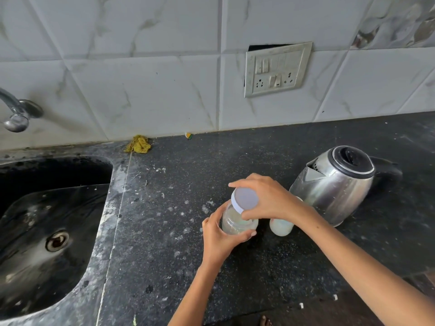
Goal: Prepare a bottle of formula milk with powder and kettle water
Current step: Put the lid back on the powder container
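On the counter (235, 267), left hand (220, 234) wraps the clear jar (235, 223), right hand (266, 198) grips its white lid (245, 199) by the fingertips; bottle (281, 228) stands just beside, kettle (336, 182) near behind.

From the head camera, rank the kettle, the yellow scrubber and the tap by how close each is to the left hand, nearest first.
From the left hand, which holds the jar:
1. Kettle, to its right.
2. Yellow scrubber, back by the wall.
3. Tap, far left above the sink.
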{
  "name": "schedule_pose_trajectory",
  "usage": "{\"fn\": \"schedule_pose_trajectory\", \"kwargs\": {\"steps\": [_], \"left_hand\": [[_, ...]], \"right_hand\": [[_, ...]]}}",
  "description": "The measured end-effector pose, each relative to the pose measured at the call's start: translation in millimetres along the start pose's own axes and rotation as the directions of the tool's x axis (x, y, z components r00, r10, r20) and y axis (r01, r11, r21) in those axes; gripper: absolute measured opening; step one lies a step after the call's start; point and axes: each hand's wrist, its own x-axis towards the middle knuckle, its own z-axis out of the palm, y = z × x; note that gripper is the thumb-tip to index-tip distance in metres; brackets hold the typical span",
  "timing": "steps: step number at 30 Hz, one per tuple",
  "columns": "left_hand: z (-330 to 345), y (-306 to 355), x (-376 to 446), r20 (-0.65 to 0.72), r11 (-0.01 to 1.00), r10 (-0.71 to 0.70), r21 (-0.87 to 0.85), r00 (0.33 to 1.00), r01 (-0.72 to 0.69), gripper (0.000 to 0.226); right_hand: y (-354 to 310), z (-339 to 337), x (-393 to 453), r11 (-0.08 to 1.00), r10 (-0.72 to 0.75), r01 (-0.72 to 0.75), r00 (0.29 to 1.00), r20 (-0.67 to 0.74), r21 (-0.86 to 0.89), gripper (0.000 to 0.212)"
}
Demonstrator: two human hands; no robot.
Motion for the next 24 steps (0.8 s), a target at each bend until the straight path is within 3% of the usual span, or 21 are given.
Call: {"fn": "schedule_pose_trajectory", "kwargs": {"steps": [4,12,19,22,24], "left_hand": [[0.3,-2.3,-2.3,-0.008,0.999,-0.027,0.029,1.0,0.027,0.087],[-0.6,-0.2,-4.4,-0.001,0.998,-0.04,0.057,0.999,0.04,0.087],[0.4,0.1,-2.7,-0.005,0.998,0.0,0.064,1.0,0.0,0.087],[-1.1,6.7,-5.5,-0.014,0.997,-0.017,0.077,1.0,0.018,0.075],[-1.8,6.3,-6.5,-0.015,0.995,-0.026,0.096,1.0,0.027,0.074]], "right_hand": [[-0.7,14.6,-0.8,0.999,-0.038,0.039,0.992,0.12,-0.012,0.069],[-6.9,23.5,4.2,0.988,-0.058,0.076,0.99,0.13,-0.135,0.067],[-27.0,41.6,9.2,0.927,0.11,-0.111,0.994,-0.022,-0.357,0.058],[-27.3,41.3,14.3,0.921,0.274,-0.291,0.957,-0.099,-0.261,0.075],[-25.4,31.0,12.3,0.901,0.329,-0.334,0.942,-0.068,-0.277,0.089]]}}
